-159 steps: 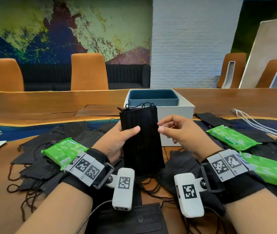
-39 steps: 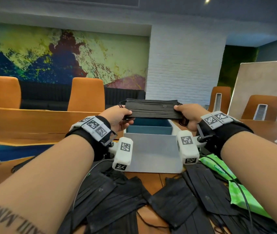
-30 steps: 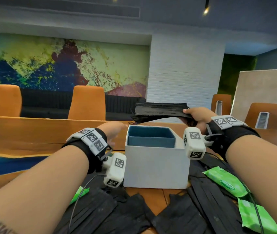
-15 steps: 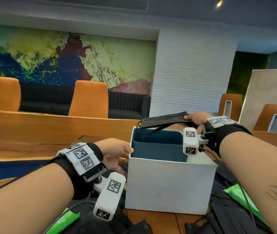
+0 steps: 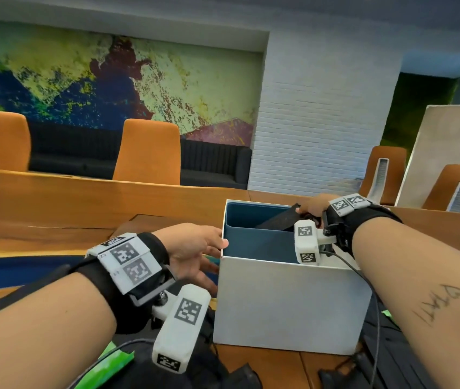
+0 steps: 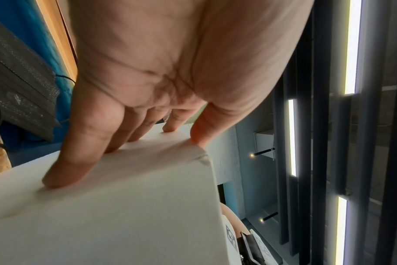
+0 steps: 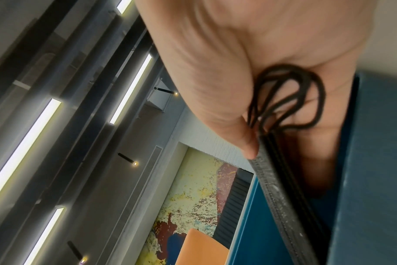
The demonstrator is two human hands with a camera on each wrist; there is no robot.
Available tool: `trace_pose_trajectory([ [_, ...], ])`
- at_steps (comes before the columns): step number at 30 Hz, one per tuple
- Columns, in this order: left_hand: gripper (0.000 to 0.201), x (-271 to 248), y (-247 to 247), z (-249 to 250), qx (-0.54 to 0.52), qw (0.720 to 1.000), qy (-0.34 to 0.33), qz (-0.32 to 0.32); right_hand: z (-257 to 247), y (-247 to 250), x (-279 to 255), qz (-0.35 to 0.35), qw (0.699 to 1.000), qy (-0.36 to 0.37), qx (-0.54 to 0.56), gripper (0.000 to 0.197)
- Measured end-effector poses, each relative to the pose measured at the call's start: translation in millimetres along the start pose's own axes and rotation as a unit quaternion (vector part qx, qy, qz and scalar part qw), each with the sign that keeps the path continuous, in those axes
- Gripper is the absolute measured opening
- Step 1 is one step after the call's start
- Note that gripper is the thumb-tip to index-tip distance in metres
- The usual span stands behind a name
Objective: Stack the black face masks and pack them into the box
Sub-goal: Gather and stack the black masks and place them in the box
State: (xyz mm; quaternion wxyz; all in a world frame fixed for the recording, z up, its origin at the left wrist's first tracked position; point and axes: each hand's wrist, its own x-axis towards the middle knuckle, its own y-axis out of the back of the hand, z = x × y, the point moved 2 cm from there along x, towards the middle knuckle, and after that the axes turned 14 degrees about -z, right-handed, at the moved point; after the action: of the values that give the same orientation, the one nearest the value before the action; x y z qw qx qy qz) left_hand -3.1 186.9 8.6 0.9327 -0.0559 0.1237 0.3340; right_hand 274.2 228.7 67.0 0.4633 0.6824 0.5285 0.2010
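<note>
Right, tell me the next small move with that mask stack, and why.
Probably lower the right hand further and release: the stack of black masks it pinches slants halfway into the box, one end above the rim, while the left hand steadies the side wall.

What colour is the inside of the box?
Dark teal blue inside the box, white outside; clearest in the head view.

The head view looks forward and down across the table (image 5: 55,209) from above both forearms, taking in the whole box (image 5: 287,301) and the far wall. The left wrist view sits very close under the left hand (image 6: 170,71), facing along its fingers to the box's white side (image 6: 125,206). The right wrist view, equally close, looks along the right hand (image 7: 249,62) into the box's blue lining (image 7: 374,179). All three share the box.
</note>
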Motion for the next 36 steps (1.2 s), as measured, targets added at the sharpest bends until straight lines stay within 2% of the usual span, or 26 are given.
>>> trace_pose_trajectory([
  [4, 0.032, -2, -2, 1, -0.001, 1.0, -0.003, 0.006, 8, 2, -1, -0.037, 0.986, 0.012, 0.165, 0.032],
  [8, 0.028, -7, -7, 2, -0.006, 1.0, -0.009, 0.017, 8, 20, -19, -0.042, 0.961, 0.042, 0.268, 0.011],
  [11, 0.027, -12, -15, 3, -0.01, 0.999, -0.013, 0.038, 3, 39, -36, -0.044, 0.942, 0.065, 0.327, 0.02],
  [15, 0.03, -27, -31, 5, -0.024, 0.997, -0.015, 0.066, -5, 59, -81, -0.045, 0.898, 0.147, 0.411, 0.023],
  [19, 0.035, -50, -49, 8, -0.023, 0.997, -0.022, 0.073, -4, 67, -132, -0.05, 0.91, 0.169, 0.374, 0.017],
  [22, 0.034, -71, -63, 7, 0.003, 0.997, -0.015, 0.076, 2, 59, -165, -0.077, 0.905, 0.189, 0.373, 0.023],
  [25, 0.033, -92, -76, 1, 0.031, 0.997, 0.011, 0.076, 9, 39, -195, -0.11, 0.9, 0.2, 0.37, 0.021],
  [31, 0.043, -132, -88, -28, 0.089, 0.987, 0.073, 0.112, 37, -30, -237, -0.212, 0.918, 0.142, 0.303, 0.025],
  [36, 0.033, -149, -101, -59, 0.175, 0.964, 0.154, 0.127, 65, -83, -256, -0.252, 0.938, 0.067, 0.23, 0.025],
])
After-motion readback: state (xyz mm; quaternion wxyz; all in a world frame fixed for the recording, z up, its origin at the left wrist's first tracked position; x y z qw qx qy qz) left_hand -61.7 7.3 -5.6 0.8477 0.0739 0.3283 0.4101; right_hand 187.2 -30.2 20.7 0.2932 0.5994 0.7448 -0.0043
